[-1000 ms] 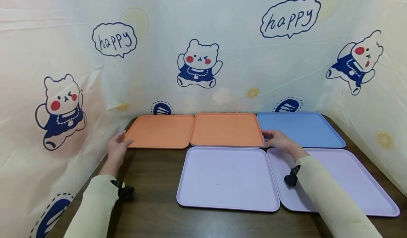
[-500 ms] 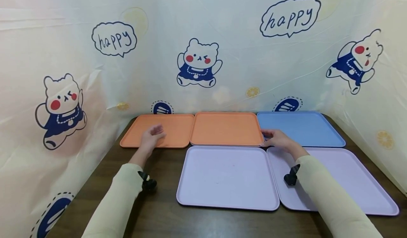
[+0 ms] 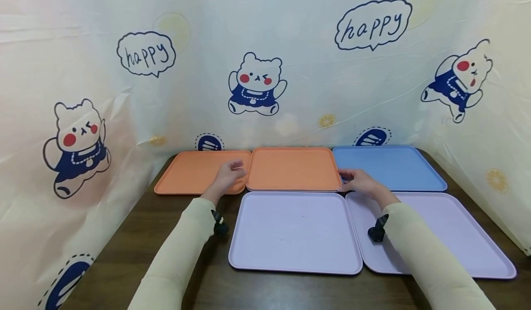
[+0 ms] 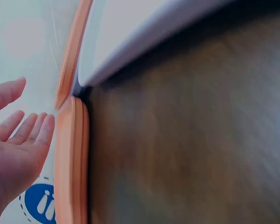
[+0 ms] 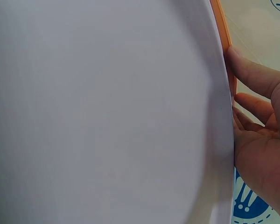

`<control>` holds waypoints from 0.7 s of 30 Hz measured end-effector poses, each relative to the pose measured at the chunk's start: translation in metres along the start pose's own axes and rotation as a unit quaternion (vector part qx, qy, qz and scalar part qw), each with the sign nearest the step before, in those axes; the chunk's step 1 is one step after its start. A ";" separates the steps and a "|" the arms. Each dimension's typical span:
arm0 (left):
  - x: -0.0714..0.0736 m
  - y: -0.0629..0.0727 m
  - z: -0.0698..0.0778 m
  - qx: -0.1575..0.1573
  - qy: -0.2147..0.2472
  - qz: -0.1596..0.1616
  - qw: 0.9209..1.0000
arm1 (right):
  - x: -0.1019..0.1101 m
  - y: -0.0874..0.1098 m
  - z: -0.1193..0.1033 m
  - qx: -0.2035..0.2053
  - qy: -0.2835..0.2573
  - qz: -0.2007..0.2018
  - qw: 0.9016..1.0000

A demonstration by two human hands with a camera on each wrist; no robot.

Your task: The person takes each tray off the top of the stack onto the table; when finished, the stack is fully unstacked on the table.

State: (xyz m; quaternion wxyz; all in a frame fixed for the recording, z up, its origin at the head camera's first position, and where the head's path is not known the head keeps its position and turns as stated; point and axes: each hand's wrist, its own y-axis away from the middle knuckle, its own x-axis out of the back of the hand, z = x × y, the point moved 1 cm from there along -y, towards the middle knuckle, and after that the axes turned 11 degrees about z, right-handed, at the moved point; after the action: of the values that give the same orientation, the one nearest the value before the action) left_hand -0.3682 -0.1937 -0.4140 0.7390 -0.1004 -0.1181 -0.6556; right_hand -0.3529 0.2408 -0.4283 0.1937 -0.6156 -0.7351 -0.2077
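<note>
My left hand (image 3: 227,175) is over the right part of the left orange tray (image 3: 195,172), its fingers spread and holding nothing. In the left wrist view, the thumb stands apart from the loosely bent fingers. My right hand (image 3: 358,181) holds the right rim of the middle orange tray (image 3: 294,168) near its front corner. Seen from the right wrist, the thumb (image 5: 252,70) lies against the orange edge, with the fingers bent beside it and partly hidden. The blue tray (image 3: 394,167) adjoins that rim, behind the right hand.
Two lilac trays lie in front: one in the middle (image 3: 294,231), one at the right (image 3: 448,236), partly covered by my right sleeve. All rest on a dark wooden table (image 3: 145,241). A printed curtain (image 3: 307,70) hangs behind and along both sides.
My left hand has let go of the left rim of the left orange tray and moved right across that tray, towards the middle orange one. My right hand stays where it was.
</note>
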 end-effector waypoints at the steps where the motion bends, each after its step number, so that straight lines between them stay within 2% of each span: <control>1: -0.003 -0.002 0.002 -0.002 -0.006 -0.004 1.000 | 0.000 0.000 0.000 0.000 0.000 0.001 1.000; 4: -0.008 -0.005 0.005 -0.002 -0.028 -0.011 1.000 | 0.000 0.000 0.000 -0.001 0.000 0.003 1.000; 8: -0.012 -0.011 0.003 0.009 -0.048 -0.018 0.999 | 0.000 -0.001 0.002 -0.004 -0.002 0.004 1.000; 17: -0.018 -0.024 -0.001 0.011 -0.069 -0.027 0.997 | 0.000 -0.002 0.001 -0.003 -0.005 0.007 1.000; 21: -0.020 -0.025 -0.001 0.026 -0.079 -0.029 0.996 | 0.000 -0.001 0.001 -0.004 -0.009 0.004 1.000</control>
State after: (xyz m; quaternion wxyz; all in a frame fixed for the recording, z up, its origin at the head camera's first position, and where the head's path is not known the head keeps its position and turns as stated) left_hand -0.3950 -0.1786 -0.4211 0.7106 -0.1293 -0.1965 -0.6632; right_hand -0.3543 0.2414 -0.4295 0.1858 -0.6212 -0.7334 -0.2040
